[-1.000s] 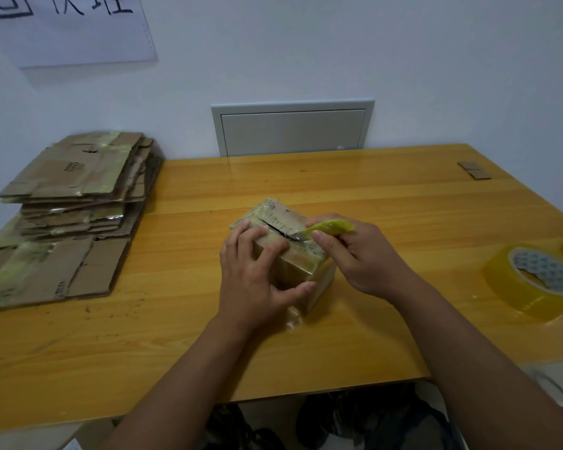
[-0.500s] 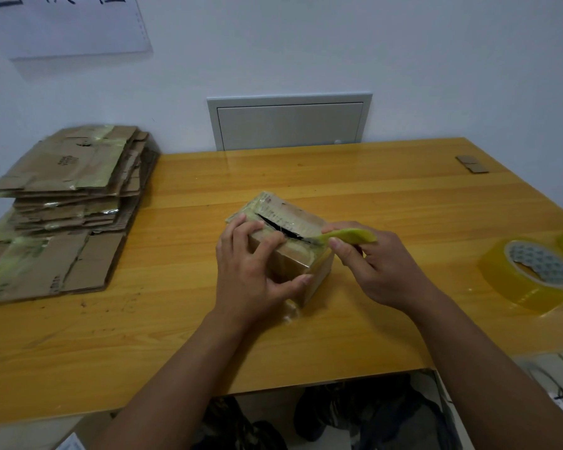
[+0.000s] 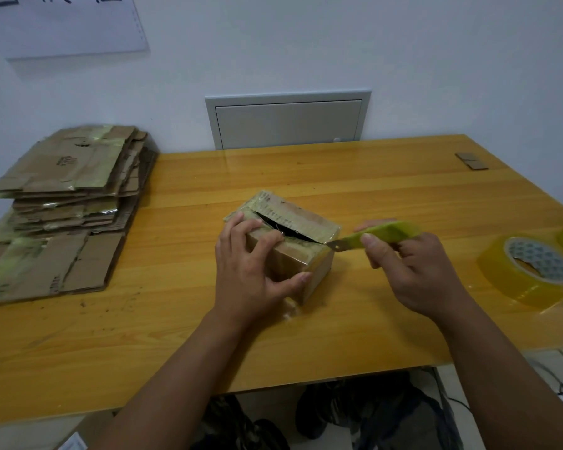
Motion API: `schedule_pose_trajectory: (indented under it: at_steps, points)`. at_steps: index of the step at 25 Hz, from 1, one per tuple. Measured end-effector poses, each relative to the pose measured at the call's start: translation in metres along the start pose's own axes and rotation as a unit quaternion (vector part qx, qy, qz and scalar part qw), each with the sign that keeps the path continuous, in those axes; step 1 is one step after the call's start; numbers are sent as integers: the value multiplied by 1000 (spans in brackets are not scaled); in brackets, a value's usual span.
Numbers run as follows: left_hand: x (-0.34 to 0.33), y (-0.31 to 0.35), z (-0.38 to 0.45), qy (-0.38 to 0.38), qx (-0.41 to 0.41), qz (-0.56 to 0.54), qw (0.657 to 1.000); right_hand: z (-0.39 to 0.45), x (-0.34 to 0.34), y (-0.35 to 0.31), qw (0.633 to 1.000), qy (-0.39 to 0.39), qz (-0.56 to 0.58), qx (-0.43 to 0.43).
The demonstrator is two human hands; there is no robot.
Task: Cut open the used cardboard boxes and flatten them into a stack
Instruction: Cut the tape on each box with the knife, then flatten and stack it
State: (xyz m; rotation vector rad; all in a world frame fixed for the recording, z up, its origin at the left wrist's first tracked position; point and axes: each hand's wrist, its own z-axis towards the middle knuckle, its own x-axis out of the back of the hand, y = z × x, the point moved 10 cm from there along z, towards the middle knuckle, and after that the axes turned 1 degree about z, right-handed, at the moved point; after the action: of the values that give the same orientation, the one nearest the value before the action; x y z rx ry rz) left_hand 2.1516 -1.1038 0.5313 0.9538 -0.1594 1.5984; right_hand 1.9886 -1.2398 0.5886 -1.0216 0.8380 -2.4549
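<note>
With the left hand (image 3: 253, 267) clamped round the slit box (image 3: 301, 241) at the worktop (image 3: 371, 196) centre and the right hand (image 3: 413, 271) gripping the knife (image 3: 376, 237), blade at the box's 3 o'clock corner, a slip could nick the left thumb.

Both my arms come up from the bottom of the frame bare to well past the elbow; no sleeve, cuff, watch or band shows on either forearm or wrist. My left hand (image 3: 251, 271), near the centre of the frame, wears no glove and no ring, and its nails are short and plain. My right hand (image 3: 413, 271), right of centre, is likewise ungloved and ringless, with a short unpainted thumbnail. Low in the frame, beneath the worktop (image 3: 338, 336) edge, my trousers (image 3: 228, 420) show a dark camouflage pattern, and my dark footwear (image 3: 348, 414) sits beside them, too dim to detail.
</note>
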Motion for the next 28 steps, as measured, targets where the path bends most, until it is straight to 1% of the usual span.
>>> schedule_pose_trajectory:
  at_steps: [2, 4, 5, 8, 10, 13, 18, 19, 21, 23, 24, 26, 28]
  points:
    - [1, 1, 1, 0, 4, 0, 1000, -5, 16, 12, 999, 29, 16, -22]
    - [0, 2, 1, -12, 8, 8, 1000, -10, 23, 23, 994, 65, 65, -52]
    - [0, 3, 2, -19, 9, 18, 1000, -12, 19, 26, 990, 81, 97, -62]
    - [2, 3, 0, -42, 17, 54, 998, -15, -11, 25, 981, 91, 156, -65]
    - [3, 3, -1, -64, 20, 70, 995, -16, -29, 27, 980, 94, 166, -64]
    - [7, 7, 1, -95, 2, 99, 991, -20, -43, 36, 979, 103, 160, -74]
    - [23, 12, 34, -85, 13, 128, 988, -24, -51, 43, 982, 116, 128, -77]
    - [21, 16, 45, -104, 4, 126, 987, -24, -51, 43, 983, 117, 120, -76]
    - [3, 26, 61, -189, -32, 92, 977, -25, -52, 43, 983, 124, 114, -73]
    - [-18, 38, 67, -290, -74, 55, 953, -26, -53, 45, 979, 124, 139, -77]
    - [-27, 42, 67, -334, -80, 37, 938, -26, -54, 46, 974, 122, 171, -87]
    - [-37, 44, 67, -394, -68, 7, 917, -26, -52, 51, 947, 133, 266, -121]
    - [-38, 41, 69, -414, -53, 0, 909, -27, -40, 60, 915, 180, 325, -157]
